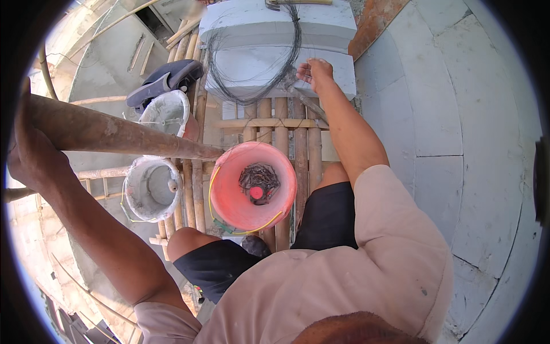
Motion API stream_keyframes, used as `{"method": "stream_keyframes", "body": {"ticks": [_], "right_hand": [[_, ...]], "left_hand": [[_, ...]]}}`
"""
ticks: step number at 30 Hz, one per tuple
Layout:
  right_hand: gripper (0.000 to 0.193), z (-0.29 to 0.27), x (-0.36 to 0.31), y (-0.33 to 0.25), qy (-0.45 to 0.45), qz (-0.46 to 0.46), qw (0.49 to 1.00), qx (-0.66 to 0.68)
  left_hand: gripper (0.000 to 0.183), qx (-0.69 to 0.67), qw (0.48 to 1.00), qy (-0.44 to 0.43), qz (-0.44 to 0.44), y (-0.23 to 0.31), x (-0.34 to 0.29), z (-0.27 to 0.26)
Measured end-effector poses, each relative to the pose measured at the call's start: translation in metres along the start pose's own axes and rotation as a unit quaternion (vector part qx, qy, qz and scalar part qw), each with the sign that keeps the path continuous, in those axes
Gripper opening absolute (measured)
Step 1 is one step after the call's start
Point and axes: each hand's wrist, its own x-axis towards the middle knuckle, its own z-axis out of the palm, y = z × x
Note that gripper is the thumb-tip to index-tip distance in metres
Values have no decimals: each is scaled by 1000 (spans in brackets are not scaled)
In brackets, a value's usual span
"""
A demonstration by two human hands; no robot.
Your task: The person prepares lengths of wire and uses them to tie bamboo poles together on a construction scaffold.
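Observation:
At the far left, my left hand (31, 155) is wrapped around a thick bamboo pole (114, 126) that slants across the view above the buckets. My right hand (316, 74) reaches forward over pale blocks (326, 54). Its fingers are bent and slightly apart, with nothing visible in them. Beside those fingers lies a loose coil of thin dark wire (295, 49), draped over the blocks. Just below the hand, a greyish stick-like piece (306, 103) slants down. Between my knees stands a red bucket (229, 200) holding a heap of dark nail-like pieces (252, 175) and a small red round object (256, 192).
Two cement-stained white buckets (134, 189) stand left of the red one, with a dark shoe-like item (166, 83) behind. Bamboo scaffolding poles (281, 132) run underneath. A grey block wall (435, 114) rises along the right. A hammer-like tool (303, 2) lies at the top edge.

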Motion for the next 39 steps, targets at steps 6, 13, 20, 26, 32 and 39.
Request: {"method": "stream_keyframes", "body": {"ticks": [6,13,20,26,32,39], "right_hand": [[32,-21,-23,-31,-24,-73,996,-38],[29,-23,-42,-28,-65,-12,998,-5],[23,-9,-93,-40,-112,-23,993,-27],[24,-7,-118,-38,-159,-54,976,-137],[17,-72,-107,-67,219,-128,959,-125],[19,-122,-164,-170,261,-397,879,-53]], "left_hand": [[74,214,965,5,-150,-36,-133,11],[41,-46,952,-294,-70,-58,-284,196],[79,70,843,-468,-256,-111,-282,392],[59,-82,828,-490,-260,-179,-273,447],[38,189,876,-444,-31,-265,-203,471],[63,-185,768,-397,-467,-196,-177,476]]}}
